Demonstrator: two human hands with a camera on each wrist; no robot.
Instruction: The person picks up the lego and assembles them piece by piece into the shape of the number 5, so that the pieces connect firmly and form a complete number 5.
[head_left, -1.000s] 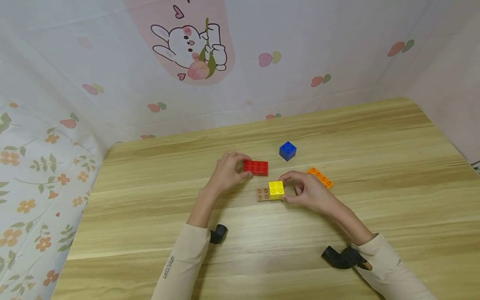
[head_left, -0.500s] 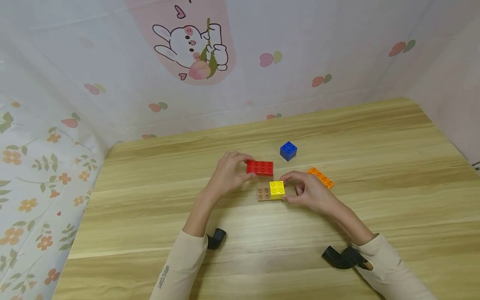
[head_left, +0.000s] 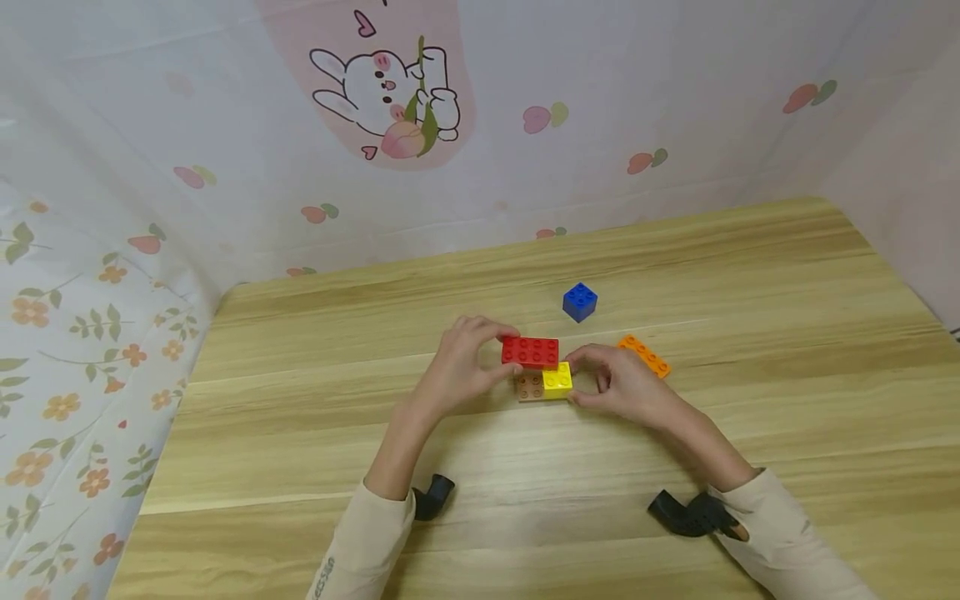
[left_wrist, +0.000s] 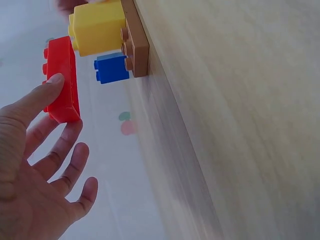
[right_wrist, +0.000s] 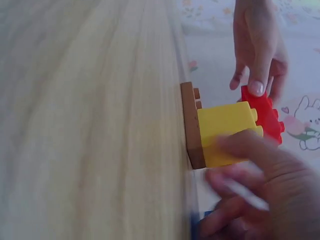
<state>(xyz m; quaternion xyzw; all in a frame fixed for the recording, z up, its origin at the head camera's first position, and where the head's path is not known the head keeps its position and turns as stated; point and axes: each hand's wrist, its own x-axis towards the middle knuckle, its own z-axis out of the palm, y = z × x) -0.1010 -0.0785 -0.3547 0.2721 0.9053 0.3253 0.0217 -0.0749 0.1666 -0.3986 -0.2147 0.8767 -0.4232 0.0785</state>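
Note:
Between thumb and fingers my left hand [head_left: 467,362] pinches a red eight-stud brick [head_left: 530,352] by its left end. The left wrist view shows that red brick [left_wrist: 61,75] raised off the table, apart from the yellow brick's studs. A square yellow brick [head_left: 557,380] sits on the right half of a flat brown brick [head_left: 529,387], whose left studs are bare. My right hand [head_left: 626,385] has thumb and fingers at the yellow brick's right side. In the right wrist view the thumb lies against the yellow brick [right_wrist: 227,125], somewhat blurred.
A blue brick [head_left: 580,302] stands farther back on the wooden table [head_left: 337,333]. An orange flat brick [head_left: 647,357] lies just behind the right hand, partly covered by it. A printed cloth [head_left: 585,183] hangs behind the table. Each wrist carries a black mount [head_left: 686,512].
My left hand has carried the red brick to the right and toward me, from behind the brown brick to over its back edge. The right hand stays at the yellow brick.

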